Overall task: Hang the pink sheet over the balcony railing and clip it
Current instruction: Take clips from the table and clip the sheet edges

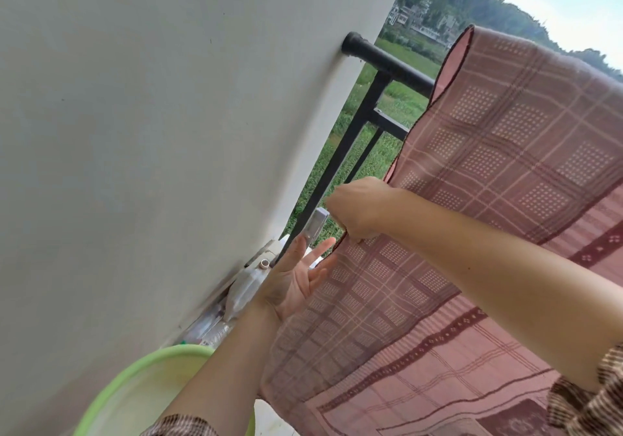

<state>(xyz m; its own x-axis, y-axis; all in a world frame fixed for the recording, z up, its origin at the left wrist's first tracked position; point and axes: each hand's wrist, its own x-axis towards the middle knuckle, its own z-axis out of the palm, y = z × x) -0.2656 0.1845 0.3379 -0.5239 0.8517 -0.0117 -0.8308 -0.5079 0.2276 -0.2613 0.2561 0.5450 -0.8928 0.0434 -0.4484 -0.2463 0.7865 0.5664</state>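
At centre, right hand [359, 211] fingers curled, pinching edge of pink sheet [505, 172]. At its 8 o'clock, left hand [293, 280] palm toward camera, fingers straight and spread. Grey clip [317, 225] just beside index fingertip; whether held, cannot tell. Sheet draped over black railing [387, 61] at 1 o'clock, hanging down toward 5 o'clock. White wall [151, 132] fills 9 o'clock side. White jug [247, 285] at wall foot. Green basin [111, 398] at 7 o'clock.
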